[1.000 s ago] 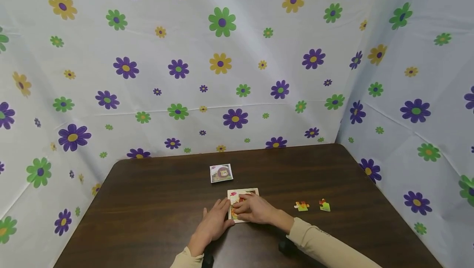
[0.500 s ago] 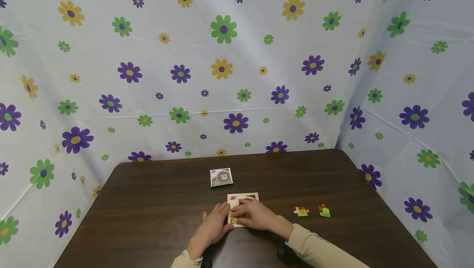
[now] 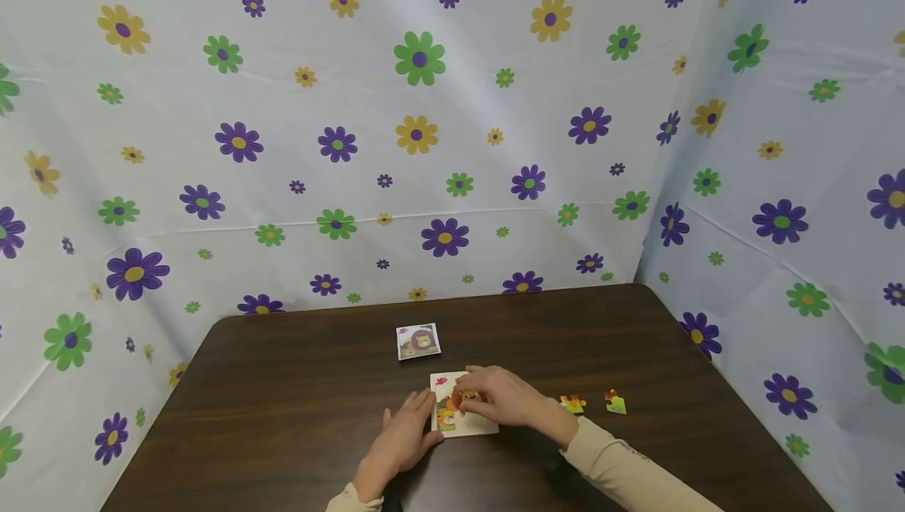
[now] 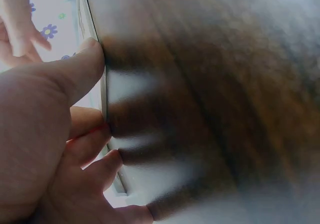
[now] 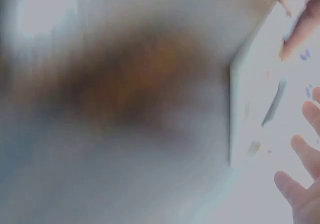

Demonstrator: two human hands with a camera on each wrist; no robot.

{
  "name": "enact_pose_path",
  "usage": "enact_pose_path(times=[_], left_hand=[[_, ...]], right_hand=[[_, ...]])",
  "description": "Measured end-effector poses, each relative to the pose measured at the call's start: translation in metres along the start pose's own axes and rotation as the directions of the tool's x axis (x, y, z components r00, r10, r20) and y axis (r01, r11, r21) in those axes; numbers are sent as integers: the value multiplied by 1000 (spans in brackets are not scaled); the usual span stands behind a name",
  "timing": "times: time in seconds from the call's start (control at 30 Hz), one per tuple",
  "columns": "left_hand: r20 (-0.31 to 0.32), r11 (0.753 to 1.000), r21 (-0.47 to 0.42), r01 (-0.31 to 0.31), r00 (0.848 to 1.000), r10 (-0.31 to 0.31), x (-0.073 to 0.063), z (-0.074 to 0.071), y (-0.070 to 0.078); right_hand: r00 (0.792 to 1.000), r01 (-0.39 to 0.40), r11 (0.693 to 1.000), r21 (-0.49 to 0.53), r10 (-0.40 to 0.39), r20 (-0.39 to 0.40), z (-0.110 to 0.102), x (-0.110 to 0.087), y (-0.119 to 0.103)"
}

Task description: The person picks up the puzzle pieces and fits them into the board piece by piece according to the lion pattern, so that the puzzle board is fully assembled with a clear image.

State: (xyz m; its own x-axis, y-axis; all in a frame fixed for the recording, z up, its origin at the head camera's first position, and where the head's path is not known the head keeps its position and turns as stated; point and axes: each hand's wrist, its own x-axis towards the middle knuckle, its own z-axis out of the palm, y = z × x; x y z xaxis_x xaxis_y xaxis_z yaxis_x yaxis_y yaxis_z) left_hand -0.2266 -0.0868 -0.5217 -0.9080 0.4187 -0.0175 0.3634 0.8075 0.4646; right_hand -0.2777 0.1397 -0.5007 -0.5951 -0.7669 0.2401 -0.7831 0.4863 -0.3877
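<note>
A square jigsaw puzzle board point(image 3: 470, 427) with a pale rim lies flat on the table in the head view. Part of its picture shows, with a lion's face and orange and green pieces; the upper right is hidden under my right hand. My left hand point(image 3: 403, 433) rests at its left side, fingers along the left edge and thumb at the front corner. In the left wrist view, thumb and fingers touch the board's edge point(image 4: 104, 97). My right hand point(image 3: 505, 396) is over the board's right part. The right wrist view shows its fingers point(image 5: 305, 154) spread, with nothing seen between them.
Two loose jigsaw pieces lie right of the board: one point(image 3: 573, 403) partly behind my right hand, the other point(image 3: 615, 402) farther right. A lion picture card point(image 3: 418, 341) lies behind the board. Flowered cloth point(image 3: 382, 104) hangs behind the dark table point(image 3: 297, 386).
My right hand's fingers have come off the puzzle pieces and the hand has shifted right, uncovering the lion's face. My left hand stays at the board's edge. The head view has shifted slightly.
</note>
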Motion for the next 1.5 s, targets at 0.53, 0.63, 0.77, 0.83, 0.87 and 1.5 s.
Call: enact_pose_path(times=[0.53, 0.63, 0.77, 0.83, 0.87, 1.5], left_hand=[[-15, 1000, -1, -10, 1000, 10, 1, 1, -1], [-15, 1000, 3, -10, 1000, 10, 1, 1, -2], [-15, 1000, 3, -9, 1000, 9, 1, 0, -2], [-15, 1000, -1, -10, 1000, 10, 1, 0, -1], [-14, 1000, -3, -10, 1000, 10, 1, 0, -1], [-11, 1000, -2, -7, 1000, 7, 1, -1, 2]], right_hand=[[970, -168, 980, 104, 183, -160, -51, -40, 28], [965, -163, 981, 105, 181, -189, -52, -52, 37], [956, -184, 978, 99, 202, -215, -53, -70, 49], [950, -201, 975, 97, 218, -222, -55, -79, 54], [948, -209, 973, 95, 226, -223, -55, -83, 57], [927, -365, 930, 39, 367, -76, -55, -137, 91]])
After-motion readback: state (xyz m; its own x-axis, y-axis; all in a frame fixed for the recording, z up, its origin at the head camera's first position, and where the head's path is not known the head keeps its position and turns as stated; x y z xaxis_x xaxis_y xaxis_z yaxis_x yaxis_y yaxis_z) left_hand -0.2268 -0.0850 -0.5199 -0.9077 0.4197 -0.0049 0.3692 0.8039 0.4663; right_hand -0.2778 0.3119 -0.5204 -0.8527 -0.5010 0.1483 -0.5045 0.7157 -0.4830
